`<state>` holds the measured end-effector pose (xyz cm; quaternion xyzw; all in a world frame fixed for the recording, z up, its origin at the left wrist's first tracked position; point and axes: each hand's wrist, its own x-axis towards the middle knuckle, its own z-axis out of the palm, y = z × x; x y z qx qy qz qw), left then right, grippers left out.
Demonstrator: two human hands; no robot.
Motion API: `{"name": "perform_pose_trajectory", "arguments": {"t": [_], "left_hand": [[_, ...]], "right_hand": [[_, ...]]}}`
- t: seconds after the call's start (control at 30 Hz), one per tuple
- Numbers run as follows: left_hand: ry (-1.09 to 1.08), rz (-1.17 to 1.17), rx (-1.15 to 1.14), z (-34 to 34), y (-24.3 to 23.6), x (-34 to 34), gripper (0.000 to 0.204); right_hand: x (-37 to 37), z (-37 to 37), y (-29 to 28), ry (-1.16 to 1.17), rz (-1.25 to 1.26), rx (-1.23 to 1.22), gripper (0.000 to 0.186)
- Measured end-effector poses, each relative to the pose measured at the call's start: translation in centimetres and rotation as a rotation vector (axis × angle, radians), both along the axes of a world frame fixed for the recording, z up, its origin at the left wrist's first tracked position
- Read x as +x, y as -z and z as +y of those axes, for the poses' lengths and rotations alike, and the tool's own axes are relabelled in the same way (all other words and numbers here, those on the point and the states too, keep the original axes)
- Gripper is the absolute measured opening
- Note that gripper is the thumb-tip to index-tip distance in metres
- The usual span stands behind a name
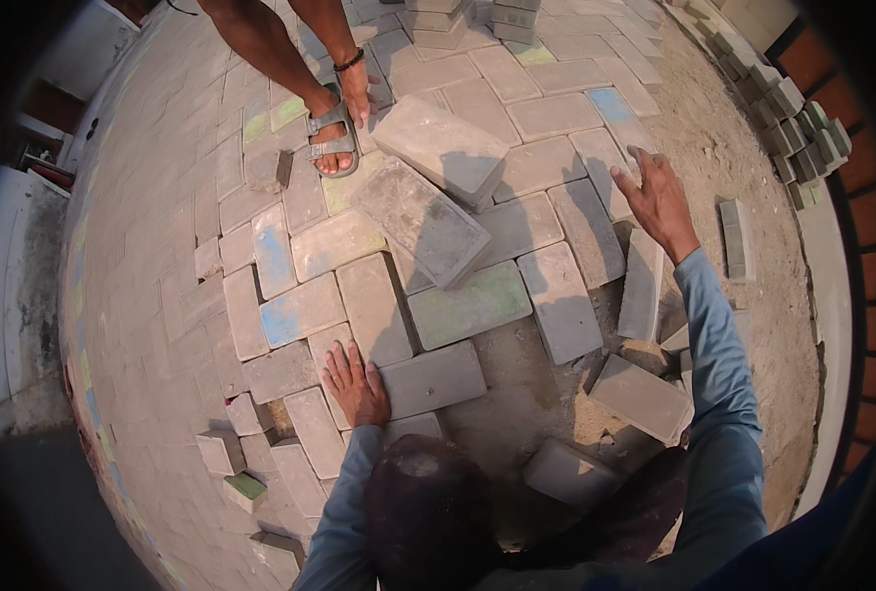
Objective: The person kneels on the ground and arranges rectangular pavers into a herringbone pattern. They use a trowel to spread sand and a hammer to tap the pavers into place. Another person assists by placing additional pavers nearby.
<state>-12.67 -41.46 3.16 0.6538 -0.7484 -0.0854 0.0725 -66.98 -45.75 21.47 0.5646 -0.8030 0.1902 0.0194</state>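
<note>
1. Outdoor ground of grey paving blocks [260,325], some smeared with blue and green chalk, fills the view; a bare sandy strip [733,325] runs along the right

2. At lower left, the left hand [355,386] lies flat on the paving, fingers [336,357] spread, its edge touching the short end of a laid grey block [434,378] that lies just to its right, long axis running left to right

3. Top centre, another person's hand [356,94] reaches down beside a sandalled foot [333,138], close to two loose blocks [428,187] stacked crookedly on the paving

4. Those loose blocks lie with their long axes slanting from upper left to lower right, between both of the wearer's hands and well ahead of them

5. To the right, the right hand [657,202] hovers open above the paving edge, fingers splayed and holding nothing; it is the nearer hand to the stack, which lies to its left

6. Below it, several unlaid blocks [641,397] lie tumbled on the sand

7. Far right, more blocks are stacked along a kerb [797,128]
</note>
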Motion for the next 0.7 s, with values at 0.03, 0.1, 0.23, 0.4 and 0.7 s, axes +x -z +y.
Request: {"name": "perform_pose_trajectory", "arguments": {"t": [0.03, 0.1, 0.23, 0.4, 0.7], "left_hand": [[0.000, -0.010, -0.005, 0.1, -0.3, 0.1, 0.057], [0.015, 0.019, -0.021, 0.1, -0.2, -0.6, 0.056], [-0.002, 0.053, 0.013, 0.2, 0.3, -1.6, 0.058], [-0.010, 0.090, 0.004, 0.1, -0.1, -1.1, 0.056], [-0.017, 0.095, -0.015, -0.1, 0.4, -1.2, 0.056]], "right_hand": [[6.6, -1.4, -1.2, -0.102, -0.080, 0.082, 0.065], [15.7, -3.0, -1.4, -0.263, -0.010, 0.195, 0.081], [25.3, -6.7, 4.8, -0.203, 0.145, 0.162, 0.099], [25.6, -7.4, 5.1, -0.181, 0.021, 0.208, 0.106], [15.9, 7.2, -2.0, -0.045, -0.427, 0.435, 0.114]]}}
